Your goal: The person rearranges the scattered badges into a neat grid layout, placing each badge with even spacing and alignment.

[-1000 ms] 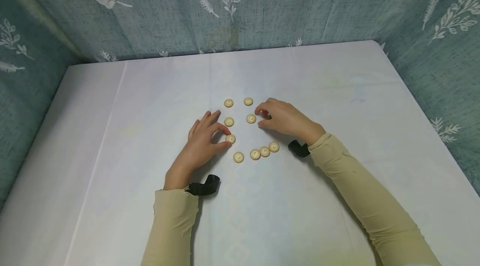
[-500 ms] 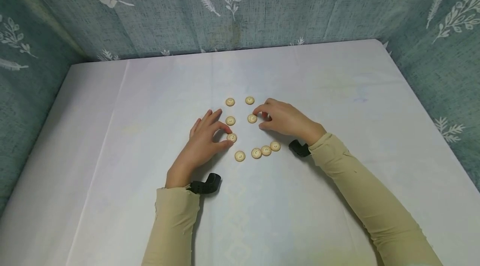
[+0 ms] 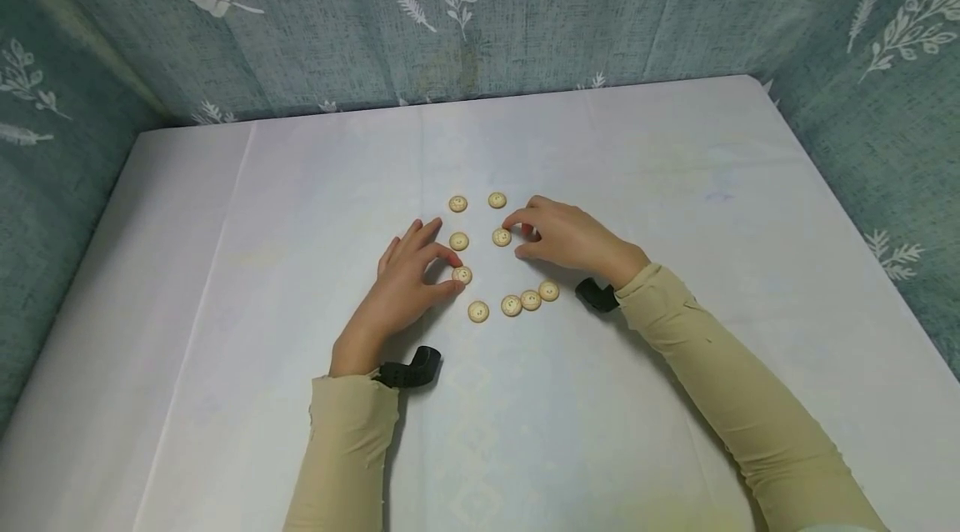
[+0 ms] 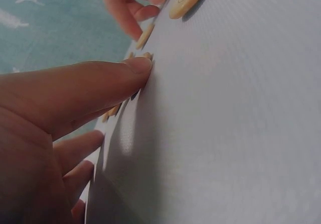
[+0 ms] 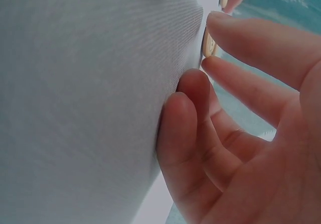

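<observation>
Several round, pale wooden buttons lie flat on the white cloth. My left hand [image 3: 408, 290] pinches the lowest button of the left column [image 3: 462, 274] by its rim between thumb and index finger. In the left wrist view the thumb mostly hides that button. The left hand's other fingers spread toward the button above it [image 3: 458, 241]. With its index fingertip, my right hand [image 3: 566, 236] touches the upper edge of the right column's lower button [image 3: 502, 238]. The thumb stands a little off that button's right side, and the remaining fingers curl beneath the palm.
Two more buttons, the left one [image 3: 457, 203] and the right one [image 3: 497, 200], sit farther back. Nearer me are a single button [image 3: 477, 312] and a slanted row of touching buttons [image 3: 531, 299]. A green leaf-patterned curtain [image 3: 315, 23] borders the table [image 3: 225, 348].
My right hand has shifted slightly left, bringing its index fingertip from beside the button onto its edge. The left hand keeps its pinch in the same place.
</observation>
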Tool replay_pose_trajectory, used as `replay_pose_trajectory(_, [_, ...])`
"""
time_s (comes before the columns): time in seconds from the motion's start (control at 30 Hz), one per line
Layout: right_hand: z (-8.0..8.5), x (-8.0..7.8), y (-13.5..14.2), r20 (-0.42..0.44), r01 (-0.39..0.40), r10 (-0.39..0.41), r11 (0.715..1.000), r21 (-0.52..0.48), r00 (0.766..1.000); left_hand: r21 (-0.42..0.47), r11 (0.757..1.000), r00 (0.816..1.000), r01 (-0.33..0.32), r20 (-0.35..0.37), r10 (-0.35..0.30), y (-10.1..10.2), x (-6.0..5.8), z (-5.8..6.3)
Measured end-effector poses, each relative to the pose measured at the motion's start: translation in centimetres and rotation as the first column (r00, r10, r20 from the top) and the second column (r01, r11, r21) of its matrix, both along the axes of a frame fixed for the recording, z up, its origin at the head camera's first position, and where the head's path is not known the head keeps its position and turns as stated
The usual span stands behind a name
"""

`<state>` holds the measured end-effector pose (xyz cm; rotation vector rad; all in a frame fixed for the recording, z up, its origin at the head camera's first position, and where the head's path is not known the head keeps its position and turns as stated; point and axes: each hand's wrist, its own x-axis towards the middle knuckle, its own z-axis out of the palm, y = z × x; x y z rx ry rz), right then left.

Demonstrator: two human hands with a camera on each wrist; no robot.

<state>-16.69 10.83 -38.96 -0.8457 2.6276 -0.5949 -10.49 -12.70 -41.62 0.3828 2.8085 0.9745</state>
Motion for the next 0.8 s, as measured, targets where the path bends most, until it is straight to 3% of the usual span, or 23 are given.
replay_pose_trajectory(0.47, [0.4,-0.7,0.6,0.096,-0.002,0.001,1.000,0.013,0.995,0.000,1.000,1.000,-0.010,0.001,0.010,-0.1,0.0,-0.3])
replay_pose_trajectory(0.8, [1.0,-1.0,1.2,0.081,-0.050,0.051,0.999,-0.022,0.995,0.007,1.000,1.000,0.006,-0.008,-0.006,-0.1,-0.1,-0.2])
